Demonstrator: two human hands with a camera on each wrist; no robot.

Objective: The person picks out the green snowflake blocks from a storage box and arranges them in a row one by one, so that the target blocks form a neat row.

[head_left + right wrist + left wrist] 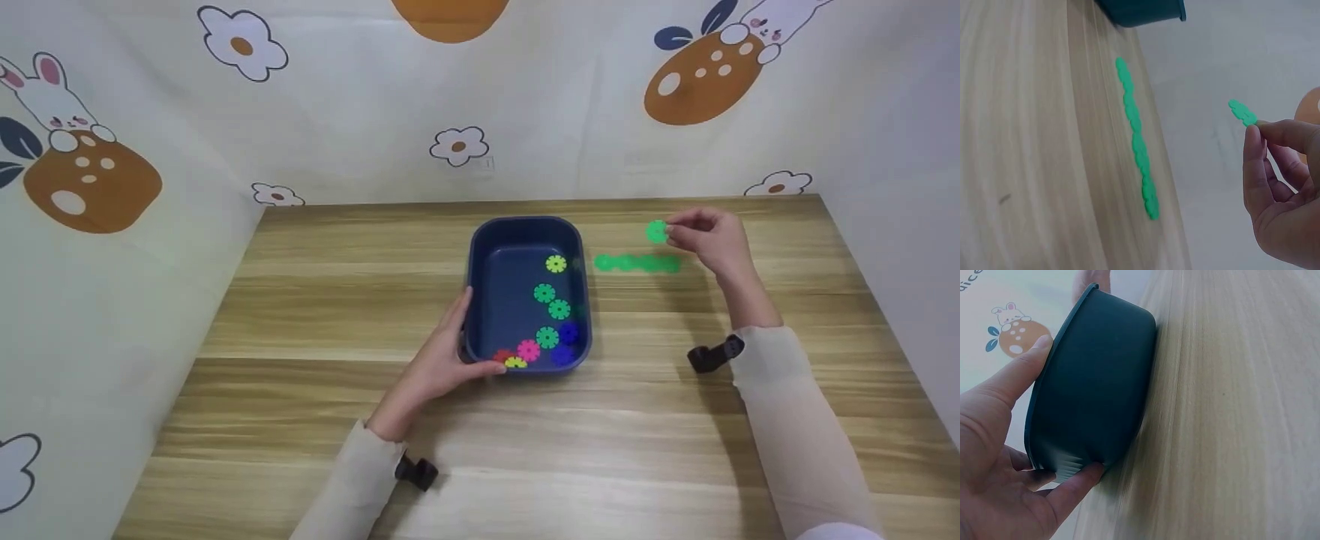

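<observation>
Near a scalloped green strip (pixel 637 263), the right hand (pixel 716 240) pinches 1 green disc (pixel 656 232), best held by its edge; the left hand (pixel 439 364) grips a blue tray (pixel 506 289).

Tray (pixel 1143 10) cut off by the right wrist view's top edge

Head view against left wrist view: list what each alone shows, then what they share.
Only the head view shows the inside of the dark blue, rounded rectangular plastic bin, the coloured notched plastic discs in it, the row of green plastic discs beside it, and the green notched disc pinched in the right grip.

Only the left wrist view shows one bin wall from outside, and dark letters on the white, rabbit-patterned backdrop.

Both show the left grip holding the bin, the brown wood-grain tabletop and the backdrop.
</observation>
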